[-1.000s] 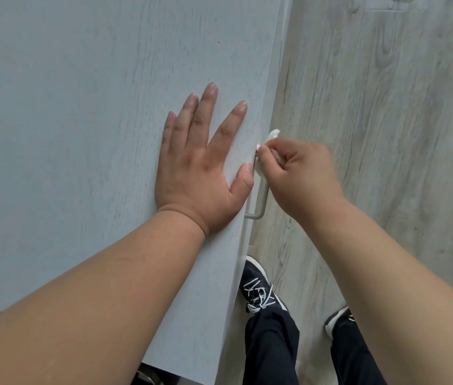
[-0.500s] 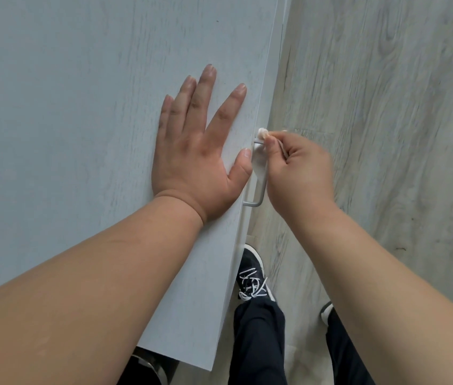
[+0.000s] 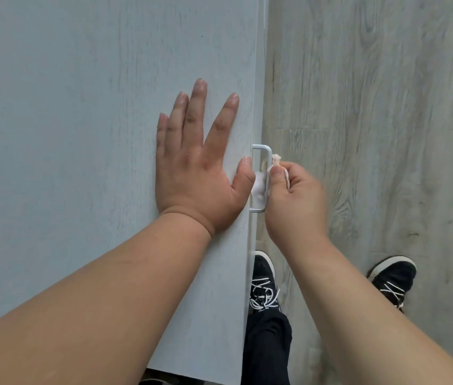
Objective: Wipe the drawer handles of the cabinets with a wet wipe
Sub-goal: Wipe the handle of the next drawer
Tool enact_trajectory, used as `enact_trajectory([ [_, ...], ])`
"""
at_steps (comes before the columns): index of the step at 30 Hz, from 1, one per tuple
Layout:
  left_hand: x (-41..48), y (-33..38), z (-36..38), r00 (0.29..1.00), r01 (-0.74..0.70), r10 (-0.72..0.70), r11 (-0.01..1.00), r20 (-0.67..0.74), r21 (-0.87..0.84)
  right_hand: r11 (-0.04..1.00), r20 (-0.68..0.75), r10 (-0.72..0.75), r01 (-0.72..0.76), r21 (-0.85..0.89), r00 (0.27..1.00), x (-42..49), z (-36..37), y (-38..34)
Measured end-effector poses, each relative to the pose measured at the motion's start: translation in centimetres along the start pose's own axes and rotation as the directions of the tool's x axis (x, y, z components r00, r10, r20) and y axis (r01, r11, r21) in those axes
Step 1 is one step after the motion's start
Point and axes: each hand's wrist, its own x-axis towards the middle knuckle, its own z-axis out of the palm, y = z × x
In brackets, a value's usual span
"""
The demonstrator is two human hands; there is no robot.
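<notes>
Wipe [image 3: 258,188] slid along handle [image 3: 267,154], left hand [image 3: 197,173] flat on cabinet [image 3: 81,120], wood-grain floor [image 3: 386,107]

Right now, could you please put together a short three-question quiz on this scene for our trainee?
1. True or false: the left hand lies flat, fingers straight, on the cabinet top.
2. Which hand pinches the wet wipe? A) left hand B) right hand C) neither
3. Fill in: the wipe is held against the white drawer ____.

Key: 1 true; 2 B; 3 handle.
</notes>
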Motion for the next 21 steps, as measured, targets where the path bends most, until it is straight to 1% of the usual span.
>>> enact_trajectory([
  [2, 0.0, 0.0, -0.1, 1.000, -0.002, 0.002, 1.000, 0.003, -0.003, 0.999, -0.021, 0.024, -0.023, 0.030, 0.999, 0.5, 0.4, -0.3],
  [5, 0.0, 0.1, -0.1, 1.000, -0.006, 0.006, 1.000, 0.009, -0.009, 0.987, -0.052, 0.050, -0.042, 0.158, 0.997, 1.5, 0.9, -1.4],
  [7, 0.0, 0.1, -0.1, 1.000, -0.005, 0.005, 1.000, 0.011, -0.008, 0.993, -0.085, 0.039, -0.030, 0.111, 0.996, 0.8, 0.9, -1.3],
  [10, 0.0, 0.0, 0.0, 1.000, -0.003, 0.003, 1.000, 0.014, -0.003, 0.999, -0.099, 0.022, -0.016, 0.052, 0.995, -0.9, 0.7, -0.5],
  [15, -0.1, 0.1, -0.1, 1.000, -0.001, 0.001, 1.000, 0.015, -0.009, 0.997, -0.127, 0.009, 0.000, 0.071, 0.992, 0.4, 0.8, -1.2],
  [21, 0.0, 0.0, -0.1, 1.000, -0.002, 0.002, 1.000, 0.004, 0.002, 1.000, -0.071, 0.007, -0.006, 0.007, 0.997, -2.8, 0.3, 1.1],
])
